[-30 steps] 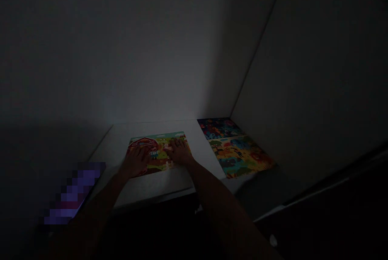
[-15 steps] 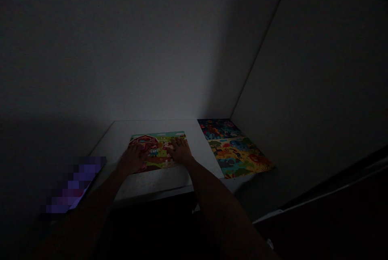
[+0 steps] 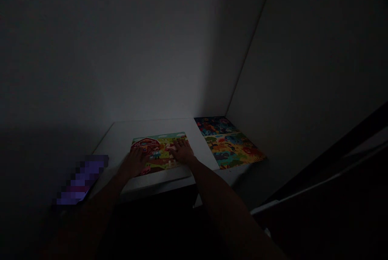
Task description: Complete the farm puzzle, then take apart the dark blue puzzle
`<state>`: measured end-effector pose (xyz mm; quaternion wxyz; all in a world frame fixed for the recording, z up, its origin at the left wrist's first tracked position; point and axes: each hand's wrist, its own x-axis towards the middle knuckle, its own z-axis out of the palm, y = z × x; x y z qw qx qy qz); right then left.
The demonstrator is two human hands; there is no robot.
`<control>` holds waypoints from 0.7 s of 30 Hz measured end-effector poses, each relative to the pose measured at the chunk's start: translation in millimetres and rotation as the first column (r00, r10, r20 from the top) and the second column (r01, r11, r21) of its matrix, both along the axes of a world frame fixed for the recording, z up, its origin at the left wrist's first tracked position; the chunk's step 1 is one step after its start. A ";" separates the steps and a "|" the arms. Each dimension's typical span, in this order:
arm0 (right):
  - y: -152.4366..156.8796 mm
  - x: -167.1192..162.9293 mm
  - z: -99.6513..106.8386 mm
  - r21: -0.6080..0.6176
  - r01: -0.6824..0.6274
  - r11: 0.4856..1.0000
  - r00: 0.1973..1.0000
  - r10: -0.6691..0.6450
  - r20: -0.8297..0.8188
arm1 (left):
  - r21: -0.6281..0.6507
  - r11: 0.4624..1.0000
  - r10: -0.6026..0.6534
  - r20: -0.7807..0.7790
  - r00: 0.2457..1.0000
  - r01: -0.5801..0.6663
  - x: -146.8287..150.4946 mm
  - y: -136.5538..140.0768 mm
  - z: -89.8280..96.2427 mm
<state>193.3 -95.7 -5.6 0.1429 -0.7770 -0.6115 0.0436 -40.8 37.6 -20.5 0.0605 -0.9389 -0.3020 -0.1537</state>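
Head view, light: the room is very dark; only the desk top and the things on it show clearly.
Head view, desk: a white, flat-topped desk (image 3: 121, 138) stands in a corner where two plain walls meet.
Head view, farm puzzle: a rectangular cardboard jigsaw picture with a red barn, green fields and small animals (image 3: 159, 153) lies flat on the middle of the desk, near its front edge.
Head view, left hand: the left hand (image 3: 135, 161) lies palm down on the lower left part of the farm puzzle, fingers spread and flat, pinching nothing.
Head view, right hand: the right hand (image 3: 182, 151) lies palm down on the right part of the same puzzle, fingers stretched forward and slightly apart, gripping nothing.
Head view, second puzzle: a larger rectangular jigsaw picture in blue, orange and green with animals (image 3: 228, 142) lies flat at the right end of the desk, beside the wall and apart from both hands.
Head view, blurred patch: a purple pixelated patch (image 3: 81, 179) sits at the left of the desk; what it is cannot be told.
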 end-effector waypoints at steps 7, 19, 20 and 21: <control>-26.6 5.2 -3.1 0.019 0.009 1.000 1.000 -0.010 0.022 | -0.026 1.000 -0.005 -0.105 0.994 0.002 -0.4 -33.9 2.3; -59.1 33.7 -4.1 0.008 0.031 0.999 0.998 -0.031 0.058 | -0.074 0.993 0.080 -0.090 0.993 -0.087 29.7 -70.5 -1.3; -62.8 36.4 -3.8 0.011 0.027 1.000 0.998 -0.028 0.061 | -0.072 0.996 0.053 -0.091 0.994 -0.059 32.7 -71.7 -1.6; -66.7 39.1 -3.9 0.010 0.022 1.000 0.998 -0.022 0.064 | -0.074 0.997 0.026 -0.086 0.996 -0.032 35.2 -72.5 -1.4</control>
